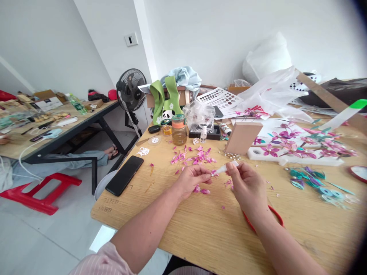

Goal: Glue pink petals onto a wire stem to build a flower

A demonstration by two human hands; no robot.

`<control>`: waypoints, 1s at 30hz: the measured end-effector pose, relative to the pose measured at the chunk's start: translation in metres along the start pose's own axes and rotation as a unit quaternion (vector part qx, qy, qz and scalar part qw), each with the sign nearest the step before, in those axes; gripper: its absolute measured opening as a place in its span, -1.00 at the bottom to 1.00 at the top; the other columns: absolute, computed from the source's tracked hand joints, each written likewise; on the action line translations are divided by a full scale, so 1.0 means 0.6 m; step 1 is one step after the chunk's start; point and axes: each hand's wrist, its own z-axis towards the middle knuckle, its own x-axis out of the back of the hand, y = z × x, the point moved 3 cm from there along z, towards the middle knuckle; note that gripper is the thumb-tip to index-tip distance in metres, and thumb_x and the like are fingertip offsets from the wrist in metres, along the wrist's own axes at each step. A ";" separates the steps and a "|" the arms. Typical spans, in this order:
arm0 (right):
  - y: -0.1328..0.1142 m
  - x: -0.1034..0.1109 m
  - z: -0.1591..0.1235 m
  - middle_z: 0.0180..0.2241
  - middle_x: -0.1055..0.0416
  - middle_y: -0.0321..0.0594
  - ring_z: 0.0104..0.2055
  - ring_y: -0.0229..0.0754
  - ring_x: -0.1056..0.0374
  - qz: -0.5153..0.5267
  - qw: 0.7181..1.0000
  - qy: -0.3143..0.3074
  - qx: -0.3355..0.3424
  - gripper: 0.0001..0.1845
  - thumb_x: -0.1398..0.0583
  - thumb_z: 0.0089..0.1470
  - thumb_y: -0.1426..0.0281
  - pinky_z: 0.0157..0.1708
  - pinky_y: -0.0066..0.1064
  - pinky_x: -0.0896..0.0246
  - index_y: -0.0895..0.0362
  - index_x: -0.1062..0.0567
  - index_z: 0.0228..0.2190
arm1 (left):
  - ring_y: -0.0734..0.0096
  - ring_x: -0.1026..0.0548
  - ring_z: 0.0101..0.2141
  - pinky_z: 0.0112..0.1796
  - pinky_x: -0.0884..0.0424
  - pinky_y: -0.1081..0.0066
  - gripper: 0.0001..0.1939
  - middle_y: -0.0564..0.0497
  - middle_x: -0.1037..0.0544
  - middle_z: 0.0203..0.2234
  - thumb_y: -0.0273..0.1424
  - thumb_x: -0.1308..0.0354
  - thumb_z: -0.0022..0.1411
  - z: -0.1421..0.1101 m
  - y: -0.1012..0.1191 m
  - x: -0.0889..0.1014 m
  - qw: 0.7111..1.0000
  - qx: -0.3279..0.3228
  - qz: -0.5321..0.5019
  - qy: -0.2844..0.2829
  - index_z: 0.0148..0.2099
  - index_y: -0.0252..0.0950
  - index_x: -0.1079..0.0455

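My left hand (192, 180) is closed, with thumb and forefinger pinching a small pink petal piece (213, 173). Between the fingers of my right hand (249, 185) is a small white tube (222, 169), its narrow tip pointing left and meeting the petal piece, though I cannot tell if they touch. Loose pink petals (200, 156) are scattered just beyond my hands, and a few more (204, 191) lie beneath my left fingertips. Red handles (276, 214) of a tool show under my right wrist; the rest of it is hidden.
A black phone (125, 175) lies at the table's left edge. Behind the petals stand a lidded jar (179, 131) and a small clear bottle (203, 134). To the right are a wooden block (243, 137), pink flower sprays on white foam (295, 157), and teal ribbon spools (334, 194).
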 end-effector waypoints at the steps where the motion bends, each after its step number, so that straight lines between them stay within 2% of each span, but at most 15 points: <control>1: 0.001 0.000 0.000 -0.55 -0.35 -0.23 -0.49 -0.18 -0.24 -0.002 1.000 0.000 0.000 -0.55 -0.11 0.08 -0.02 -0.53 -0.41 -0.09 0.12 -0.40 -0.49 | 0.50 -0.41 -0.46 -0.55 -0.45 0.48 -0.63 0.04 -0.42 -0.51 -0.25 -0.41 -0.20 0.000 -0.001 0.000 1.000 0.000 -0.002 0.000 -0.37 -0.37 -0.42; 7: -0.002 0.002 -0.001 -0.56 -0.35 -0.23 -0.49 -0.17 -0.26 -0.010 1.000 0.007 0.008 -0.55 -0.11 0.08 -0.01 -0.54 -0.41 -0.11 0.12 -0.40 -0.50 | 0.54 -0.42 -0.47 -0.49 -0.42 0.51 -0.67 0.06 -0.43 -0.53 -0.30 -0.40 -0.16 0.005 -0.005 0.004 1.000 -0.007 -0.008 -0.007 -0.37 -0.38 -0.43; 14: -0.008 0.002 -0.001 -0.61 -0.33 -0.25 -0.54 -0.19 -0.25 -0.013 0.998 0.021 0.050 -0.54 -0.11 0.09 -0.01 -0.59 -0.42 -0.10 0.13 -0.40 -0.51 | 0.55 -0.44 -0.48 -0.47 -0.38 0.52 -0.68 0.06 -0.45 -0.53 -0.31 -0.40 -0.14 0.007 -0.007 0.006 1.000 -0.023 0.001 -0.005 -0.37 -0.39 -0.44; 30: -0.004 0.001 -0.002 -0.59 -0.33 -0.25 -0.54 -0.20 -0.25 -0.014 0.999 0.017 0.038 -0.55 -0.10 0.10 -0.02 -0.58 -0.42 -0.08 0.12 -0.39 -0.49 | 0.55 -0.43 -0.48 -0.47 -0.36 0.53 -0.67 0.06 -0.44 -0.53 -0.29 -0.40 -0.16 0.007 -0.008 0.006 1.000 -0.020 0.000 -0.007 -0.37 -0.38 -0.43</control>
